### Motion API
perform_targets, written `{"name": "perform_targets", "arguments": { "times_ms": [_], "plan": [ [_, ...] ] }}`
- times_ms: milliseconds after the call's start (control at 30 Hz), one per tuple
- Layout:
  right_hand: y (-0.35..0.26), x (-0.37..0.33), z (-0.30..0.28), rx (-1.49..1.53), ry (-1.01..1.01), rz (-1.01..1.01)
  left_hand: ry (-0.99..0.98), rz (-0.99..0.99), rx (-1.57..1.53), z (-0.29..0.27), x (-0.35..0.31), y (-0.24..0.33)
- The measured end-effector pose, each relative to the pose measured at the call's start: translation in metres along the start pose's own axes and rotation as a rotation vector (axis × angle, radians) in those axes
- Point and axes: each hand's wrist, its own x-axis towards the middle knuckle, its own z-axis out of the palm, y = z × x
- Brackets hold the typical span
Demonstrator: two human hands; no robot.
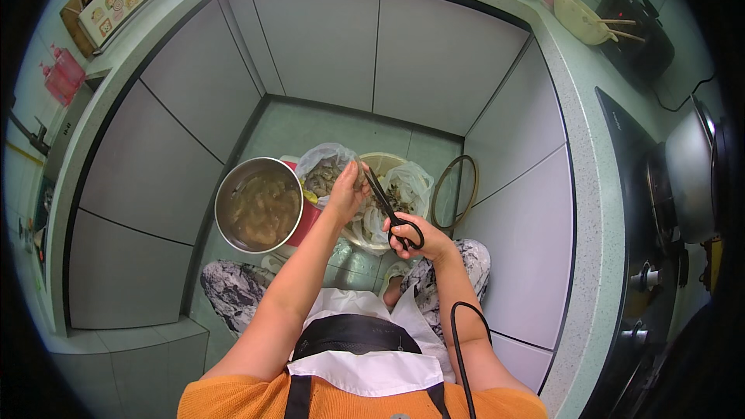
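Observation:
My right hand (415, 234) grips a pair of black-handled scissors (380, 192), its fingers in the loops. The blades point up and left, reaching my left hand (351, 188). Between the left fingers is a small greyish shrimp, mostly hidden. Just behind that hand sits an open clear plastic bag (312, 157) of grey shrimp. Below the scissors stands a pale basin (380, 160) lined with a white plastic bag (415, 184), with dark scraps inside. On the left, a round steel pot (220, 206) holds cloudy water with pale pieces in it.
A red stool or box (307, 221) shows between the pot and basin. A coiled hose (437, 194) leans by the right cabinet (516, 225). Grey cabinets surround the tiled floor. On the counter are a cream bowl with chopsticks (578, 17) and a large pot (691, 174).

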Motion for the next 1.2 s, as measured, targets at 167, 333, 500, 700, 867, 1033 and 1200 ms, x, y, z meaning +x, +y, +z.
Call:
{"name": "perform_targets", "arguments": {
  "times_ms": [167,333,500,700,867,1033,1200],
  "plan": [
    [-0.0044,-0.0004,0.0037,-0.001,-0.007,0.009,0.004,-0.005,0.020,-0.0004,0.0000,0.0020],
    [-0.0021,0.0007,0.0032,0.025,-0.024,0.010,0.060,-0.001,0.068,0.0025,0.0004,0.0016],
    [0.0003,0.0023,0.0023,0.056,-0.017,0.001,-0.001,-0.009,0.046,0.0043,-0.0027,0.0022],
    [-0.0011,0.0027,0.0035,0.074,-0.015,-0.009,-0.025,-0.020,0.084,-0.0004,-0.0008,-0.0043],
    [-0.0036,0.0024,0.0041,0.087,0.004,-0.015,-0.046,-0.052,0.138,0.0047,-0.0045,-0.0034],
    [-0.0010,0.0033,0.0019,0.072,0.009,-0.016,-0.096,-0.092,0.159,-0.0008,-0.0061,0.0016],
    [0.0001,0.0053,0.0047,0.017,0.043,-0.029,0.044,0.066,0.375,-0.0011,-0.0022,-0.0011]
  ]
}}
